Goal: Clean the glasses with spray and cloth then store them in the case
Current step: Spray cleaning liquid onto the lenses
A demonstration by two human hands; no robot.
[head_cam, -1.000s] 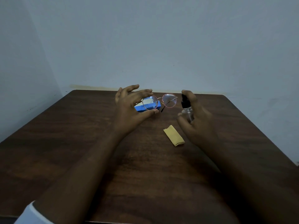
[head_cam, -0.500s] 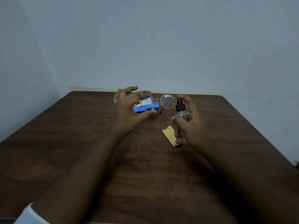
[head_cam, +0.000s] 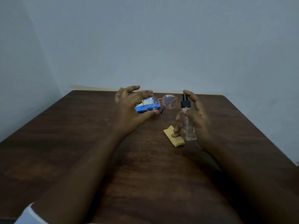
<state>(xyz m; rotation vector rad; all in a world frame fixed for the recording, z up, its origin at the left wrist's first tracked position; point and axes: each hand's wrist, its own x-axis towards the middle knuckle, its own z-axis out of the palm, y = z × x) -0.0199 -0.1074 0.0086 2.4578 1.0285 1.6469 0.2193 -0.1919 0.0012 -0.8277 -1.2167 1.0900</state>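
Note:
My left hand (head_cam: 129, 109) pinches the left rim of the round, thin-framed glasses (head_cam: 169, 101) between thumb and forefinger and holds them upright above the table. A blue case (head_cam: 140, 109) lies on the table behind them, seen partly through the left lens. My right hand (head_cam: 193, 117) grips a small clear spray bottle (head_cam: 187, 125) with a black nozzle, forefinger on top of the nozzle, which points at the right lens. A folded yellow cloth (head_cam: 174, 139) lies on the table below the bottle.
The dark wooden table (head_cam: 80, 143) stands against a pale wall, with its left and right edges in view. A white sleeve (head_cam: 27, 214) shows at the bottom left.
My right hand has turned the spray bottle upright and brought it nearer the glasses, so the nozzle and clear body now show. My left hand has kept the glasses almost still.

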